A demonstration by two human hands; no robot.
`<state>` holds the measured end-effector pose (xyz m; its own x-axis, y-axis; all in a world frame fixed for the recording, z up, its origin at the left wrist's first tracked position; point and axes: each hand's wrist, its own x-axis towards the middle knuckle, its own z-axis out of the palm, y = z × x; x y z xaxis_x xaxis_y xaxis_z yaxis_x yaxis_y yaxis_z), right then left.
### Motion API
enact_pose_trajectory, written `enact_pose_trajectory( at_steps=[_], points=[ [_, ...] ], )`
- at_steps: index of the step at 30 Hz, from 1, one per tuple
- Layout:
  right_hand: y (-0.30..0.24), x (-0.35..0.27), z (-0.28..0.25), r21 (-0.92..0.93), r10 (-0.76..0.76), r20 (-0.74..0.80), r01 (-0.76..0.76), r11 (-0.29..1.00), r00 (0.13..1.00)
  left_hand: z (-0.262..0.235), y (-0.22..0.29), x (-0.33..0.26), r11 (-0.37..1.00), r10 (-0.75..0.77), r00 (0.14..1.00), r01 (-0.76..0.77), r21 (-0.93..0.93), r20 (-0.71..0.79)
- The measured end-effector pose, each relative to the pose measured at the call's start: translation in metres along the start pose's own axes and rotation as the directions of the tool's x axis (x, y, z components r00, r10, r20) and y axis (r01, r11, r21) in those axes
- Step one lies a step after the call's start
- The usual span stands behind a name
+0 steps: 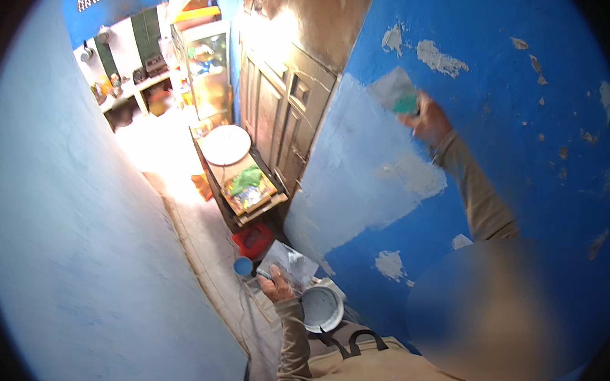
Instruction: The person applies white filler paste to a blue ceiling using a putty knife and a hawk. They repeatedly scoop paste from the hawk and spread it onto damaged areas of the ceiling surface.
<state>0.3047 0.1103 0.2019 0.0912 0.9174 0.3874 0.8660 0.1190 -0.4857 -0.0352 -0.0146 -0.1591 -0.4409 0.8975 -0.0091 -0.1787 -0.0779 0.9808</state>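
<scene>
Blue-painted wall was partly covered by a pale coat, right hand had its fingers wrapped round a green-handled scraper at that coat's upper edge, left hand gripped a smeared rectangular plate near a round bucket

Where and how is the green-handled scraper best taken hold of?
Probably by its green handle, coming from the lower right, as the right hand does: the broad, flat grey blade spreads toward the upper left, leaving the handle end as the compact part facing the person.
</scene>
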Motion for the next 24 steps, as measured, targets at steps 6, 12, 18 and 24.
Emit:
enact_pose_trajectory(
  at_steps=[6,12,18,24],
  points=[
    [0.003,0.024,0.068,0.596,0.355,0.053,-0.315,0.739,0.933,-0.06,0.01,0.017,0.999,-0.042,0.999,0.042,0.002,-0.015],
    [0.017,0.079,0.086,0.615,0.324,-0.265,-0.1,0.782,0.908,-0.076,0.021,0.016,0.995,0.071,0.994,-0.065,0.075,-0.079],
    [0.034,0.125,0.086,0.643,0.46,-0.33,-0.16,0.749,0.824,-0.092,0.008,0.007,0.981,-0.086,0.996,0.086,0.176,-0.008],
    [0.051,0.116,0.142,0.707,0.618,-0.363,-0.226,0.67,0.697,-0.075,0.028,0.001,0.99,-0.023,0.999,0.026,0.14,-0.027]
  ],
)
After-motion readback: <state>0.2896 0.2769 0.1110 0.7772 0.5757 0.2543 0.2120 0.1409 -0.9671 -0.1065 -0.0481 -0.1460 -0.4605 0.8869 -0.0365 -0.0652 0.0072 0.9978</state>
